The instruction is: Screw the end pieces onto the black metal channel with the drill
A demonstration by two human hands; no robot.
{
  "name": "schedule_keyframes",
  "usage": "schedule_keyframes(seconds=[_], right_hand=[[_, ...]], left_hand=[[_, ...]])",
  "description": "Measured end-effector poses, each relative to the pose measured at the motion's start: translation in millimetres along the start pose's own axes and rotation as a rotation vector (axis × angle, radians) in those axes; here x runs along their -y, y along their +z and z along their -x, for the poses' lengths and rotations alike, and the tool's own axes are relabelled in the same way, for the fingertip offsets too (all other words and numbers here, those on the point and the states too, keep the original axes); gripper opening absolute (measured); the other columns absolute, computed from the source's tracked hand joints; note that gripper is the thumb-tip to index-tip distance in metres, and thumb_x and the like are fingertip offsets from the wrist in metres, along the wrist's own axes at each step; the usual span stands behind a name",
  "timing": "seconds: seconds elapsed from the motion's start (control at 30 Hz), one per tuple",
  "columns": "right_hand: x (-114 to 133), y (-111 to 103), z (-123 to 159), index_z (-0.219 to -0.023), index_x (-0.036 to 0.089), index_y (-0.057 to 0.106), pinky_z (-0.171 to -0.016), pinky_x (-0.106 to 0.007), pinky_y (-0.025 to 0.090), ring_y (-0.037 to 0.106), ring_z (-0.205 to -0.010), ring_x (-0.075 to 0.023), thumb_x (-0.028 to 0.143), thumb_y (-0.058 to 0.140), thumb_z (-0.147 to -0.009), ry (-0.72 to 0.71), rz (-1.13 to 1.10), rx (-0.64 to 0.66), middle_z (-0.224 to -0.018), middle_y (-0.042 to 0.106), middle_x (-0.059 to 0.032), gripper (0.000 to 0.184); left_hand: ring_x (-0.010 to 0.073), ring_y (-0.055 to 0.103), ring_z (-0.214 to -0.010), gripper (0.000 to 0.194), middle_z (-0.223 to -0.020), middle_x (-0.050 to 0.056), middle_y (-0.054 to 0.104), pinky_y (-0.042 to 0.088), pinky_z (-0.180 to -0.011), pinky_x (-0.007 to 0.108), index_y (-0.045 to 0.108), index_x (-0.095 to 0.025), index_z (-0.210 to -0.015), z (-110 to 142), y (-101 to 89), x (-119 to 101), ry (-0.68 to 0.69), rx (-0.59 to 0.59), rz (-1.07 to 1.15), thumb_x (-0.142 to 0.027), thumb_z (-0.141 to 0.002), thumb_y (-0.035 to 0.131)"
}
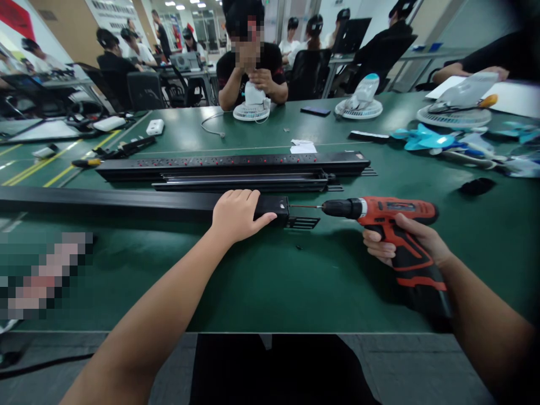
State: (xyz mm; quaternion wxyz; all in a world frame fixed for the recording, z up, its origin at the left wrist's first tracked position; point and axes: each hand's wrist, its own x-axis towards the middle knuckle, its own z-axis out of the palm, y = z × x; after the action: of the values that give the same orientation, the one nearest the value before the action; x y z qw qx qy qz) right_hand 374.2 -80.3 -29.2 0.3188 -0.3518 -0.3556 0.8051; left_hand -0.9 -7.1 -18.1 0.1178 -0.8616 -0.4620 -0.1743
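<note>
My right hand (405,236) grips a red and black cordless drill (400,212) by its handle. Its long thin bit (306,206) points left and reaches the end of a long black bar-shaped housing (185,203). Over that housing's right end lies my left hand (238,214), fingers wrapped over the top and thumb along the front. A slotted black bracket (302,223) sticks out below the end. On the table in front of it lies a tiny dark piece (298,247), perhaps a screw.
Behind lie a black power strip with red marks (236,162) and an open black channel (244,181). A screwdriver (86,162) is at left. Fan parts (358,107) and blue blades (426,138) occupy the right. Across the green table (270,281), a person (253,56) handles a white fan.
</note>
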Motion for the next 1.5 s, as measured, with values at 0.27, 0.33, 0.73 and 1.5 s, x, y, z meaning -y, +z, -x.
schedule_keyframes(seconds=[0.27, 0.33, 0.73, 1.5], right_hand=[[-3.3, -5.3, -1.5, -0.078, 0.023, 0.049, -0.04, -0.022, 0.032, 0.025, -0.047, -0.0092, 0.065, 0.038, -0.073, -0.004, -0.002, 0.017, -0.054, 0.033, 0.0052, 0.044], [-3.3, -6.3, -1.5, -0.078, 0.023, 0.049, -0.041, -0.023, 0.032, 0.025, -0.047, -0.0092, 0.065, 0.038, -0.073, -0.008, 0.007, 0.034, -0.054, 0.034, 0.005, 0.044], [-2.5, -3.5, -2.2, -0.078, 0.023, 0.049, -0.041, -0.023, 0.033, 0.026, -0.047, -0.0091, 0.066, 0.037, -0.073, -0.013, 0.033, 0.04, -0.055, 0.032, 0.0057, 0.045], [-1.6, -1.1, -1.1, -0.076, 0.023, 0.05, -0.04, -0.021, 0.032, 0.024, -0.047, -0.0077, 0.067, 0.039, -0.071, 0.008, 0.026, -0.006, -0.053, 0.033, 0.0058, 0.046]], left_hand=[[0.0332, 0.069, -0.105, 0.067, -0.113, 0.015, 0.074, 0.05, -0.093, 0.046, 0.068, -0.013, -0.122, 0.1, 2.0, 0.6, 0.007, -0.026, -0.001, -0.07, -0.099, 0.043], [0.0332, 0.069, -0.104, 0.067, -0.113, 0.015, 0.074, 0.05, -0.093, 0.046, 0.068, -0.012, -0.121, 0.4, 1.7, 0.5, 0.005, -0.026, 0.0, -0.07, -0.099, 0.043], [0.0323, 0.07, -0.103, 0.066, -0.113, 0.014, 0.075, 0.05, -0.092, 0.045, 0.068, -0.013, -0.121, 0.5, 3.3, 0.9, 0.01, -0.044, -0.014, -0.07, -0.099, 0.043], [0.0326, 0.069, -0.104, 0.068, -0.113, 0.015, 0.075, 0.049, -0.093, 0.046, 0.068, -0.012, -0.123, 0.6, 2.8, 0.8, 0.008, -0.035, 0.004, -0.071, -0.099, 0.043]])
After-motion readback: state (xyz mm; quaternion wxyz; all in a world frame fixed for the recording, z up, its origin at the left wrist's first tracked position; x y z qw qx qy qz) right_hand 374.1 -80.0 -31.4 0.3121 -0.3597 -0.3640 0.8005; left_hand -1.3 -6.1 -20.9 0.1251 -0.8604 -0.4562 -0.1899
